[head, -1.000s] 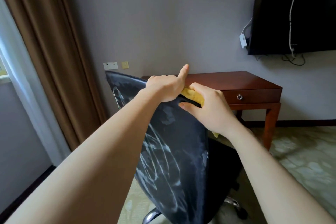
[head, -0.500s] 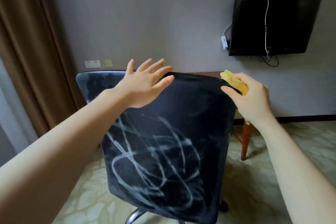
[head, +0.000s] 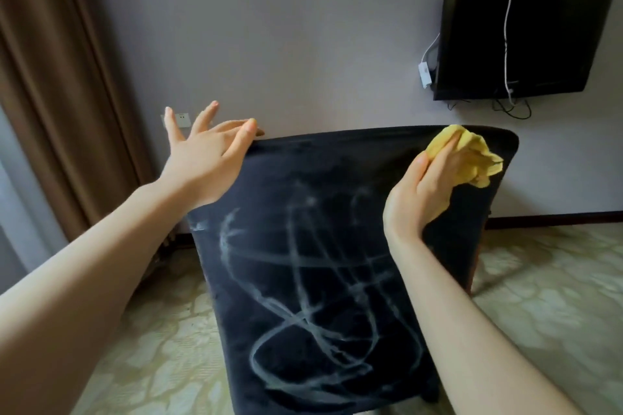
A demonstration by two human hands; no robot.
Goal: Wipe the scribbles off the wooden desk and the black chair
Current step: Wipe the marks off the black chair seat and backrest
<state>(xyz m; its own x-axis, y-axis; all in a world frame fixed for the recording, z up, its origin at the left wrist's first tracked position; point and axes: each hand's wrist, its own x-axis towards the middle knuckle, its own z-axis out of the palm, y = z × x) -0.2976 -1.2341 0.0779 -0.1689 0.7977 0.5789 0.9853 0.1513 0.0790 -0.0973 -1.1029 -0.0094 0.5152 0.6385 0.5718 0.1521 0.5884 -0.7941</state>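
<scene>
The black chair's backrest faces me squarely and fills the middle of the view, with white scribbles looping over its lower half. My left hand has its fingers spread at the backrest's top left corner, fingertips at the edge. My right hand holds a crumpled yellow cloth against the backrest near its top right corner. The wooden desk is hidden behind the chair, apart from a sliver of leg at the right.
A black TV with white cables hangs on the grey wall at upper right. A brown curtain hangs on the left beside a wall socket. Pale patterned carpet lies around the chair.
The chair has turned so its scribbled back faces me, hiding the desk. My left hand let go and opened at the top left corner. My right hand brought the cloth onto the backrest.
</scene>
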